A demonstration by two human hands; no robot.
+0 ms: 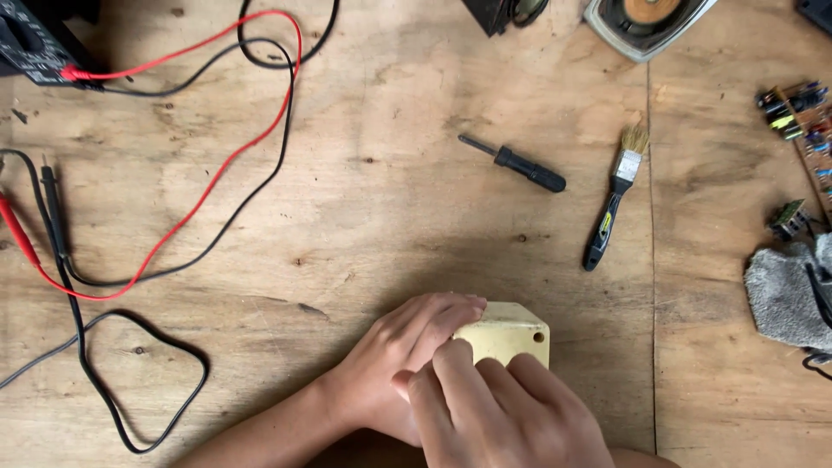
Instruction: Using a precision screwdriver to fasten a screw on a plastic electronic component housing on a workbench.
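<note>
Near the bottom edge, both hands close over a cream box (507,336) on the wooden table (390,225). The right hand (498,412) lies nearest, fingers curled down over the box's near side; the left hand (399,360) comes in from the left, fingers bent along its left edge. The box sits just beyond the knuckles — only its far-right corner, with a small hole, shows, so its long axis cannot be told. Farther off lie a screwdriver (516,163) and a brush (617,198), a grey cloth (784,295) at right, red and black leads (173,173) at left
</note>
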